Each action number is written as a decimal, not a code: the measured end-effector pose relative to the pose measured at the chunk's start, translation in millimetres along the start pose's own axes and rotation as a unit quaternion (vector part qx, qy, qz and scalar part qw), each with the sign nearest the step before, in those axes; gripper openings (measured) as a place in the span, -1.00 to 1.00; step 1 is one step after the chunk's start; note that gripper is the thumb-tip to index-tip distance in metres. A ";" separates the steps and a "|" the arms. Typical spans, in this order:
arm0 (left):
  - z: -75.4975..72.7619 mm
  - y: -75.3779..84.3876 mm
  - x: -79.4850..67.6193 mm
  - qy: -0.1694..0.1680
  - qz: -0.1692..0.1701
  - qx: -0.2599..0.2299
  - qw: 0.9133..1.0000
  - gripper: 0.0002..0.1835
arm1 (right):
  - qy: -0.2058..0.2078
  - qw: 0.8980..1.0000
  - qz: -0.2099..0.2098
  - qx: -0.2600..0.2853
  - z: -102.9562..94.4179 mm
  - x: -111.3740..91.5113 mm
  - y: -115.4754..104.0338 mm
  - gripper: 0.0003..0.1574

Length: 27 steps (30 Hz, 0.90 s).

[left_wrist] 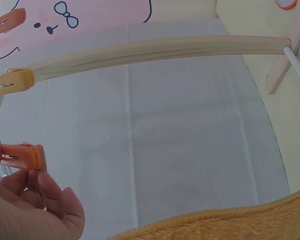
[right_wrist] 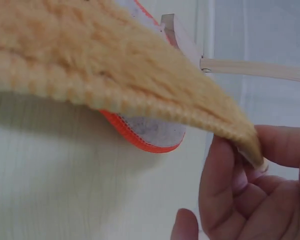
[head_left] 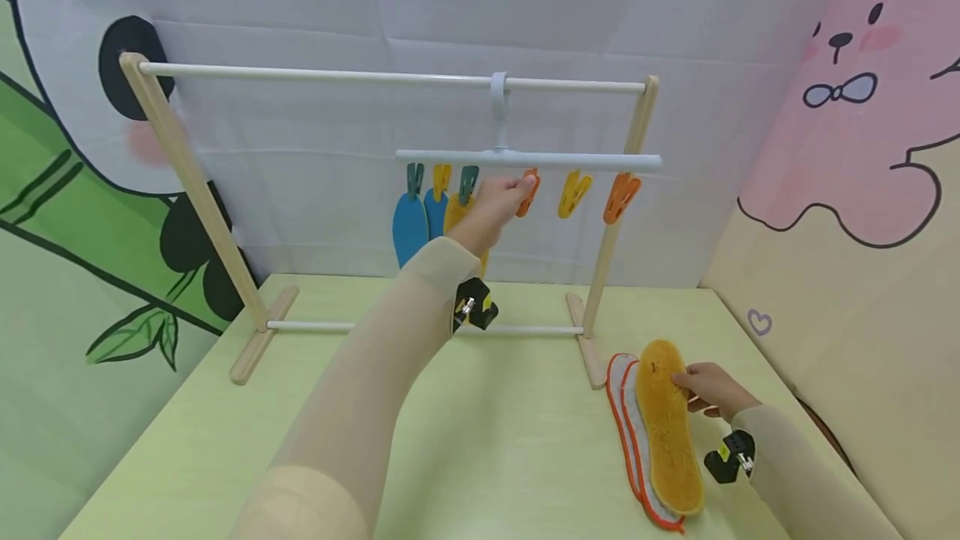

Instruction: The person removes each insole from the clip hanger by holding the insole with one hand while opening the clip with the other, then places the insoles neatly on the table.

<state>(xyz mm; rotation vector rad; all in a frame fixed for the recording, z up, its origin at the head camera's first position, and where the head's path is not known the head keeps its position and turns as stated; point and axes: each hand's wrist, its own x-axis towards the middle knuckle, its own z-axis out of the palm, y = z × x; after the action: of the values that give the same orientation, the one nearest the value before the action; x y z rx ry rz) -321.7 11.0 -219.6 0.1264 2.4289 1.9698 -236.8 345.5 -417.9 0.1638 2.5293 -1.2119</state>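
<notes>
My left hand [head_left: 487,211] pinches an orange clothespin [left_wrist: 22,156] that hangs under the white hanger bar [head_left: 570,161]. Between thumb and fingers of my right hand [head_left: 718,390] is the edge of a fuzzy yellow insole [head_left: 667,432], lifted at that end in the right wrist view. Grey insoles with red-orange edging [head_left: 627,407] lie beside and partly beneath it on the table. Left of my left hand, blue insoles [head_left: 408,227] and a yellow insole [head_left: 454,211] hang from clothespins, partly hidden by my arm.
A wooden stand [head_left: 172,140] with a white top rail [head_left: 322,73] carries the hanger by its hook [head_left: 499,111]. To the right hang a yellow clothespin [head_left: 574,194] and another orange clothespin [head_left: 622,198]. A pale curtain stands behind the light table [head_left: 480,440].
</notes>
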 end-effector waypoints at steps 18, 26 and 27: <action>1.6 -0.8 2.2 -0.005 -0.007 -0.009 1.000 -0.61 | -0.019 0.999 0.036 0.007 11.1 0.9 11.8 -0.75; 1.3 -1.4 1.7 -0.017 0.004 -0.024 1.000 -0.60 | -0.025 0.999 0.047 -0.001 13.5 3.7 18.2 -0.70; 1.1 -1.6 1.4 -0.019 0.006 -0.023 1.000 -0.60 | -0.026 0.999 0.047 -0.002 13.8 4.1 18.7 -0.69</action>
<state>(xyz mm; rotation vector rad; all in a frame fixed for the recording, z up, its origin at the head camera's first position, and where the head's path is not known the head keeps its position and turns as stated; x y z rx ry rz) -323.1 11.8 -221.3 0.1768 2.3638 2.0083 -232.7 346.5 -441.1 0.2443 2.4500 -1.1607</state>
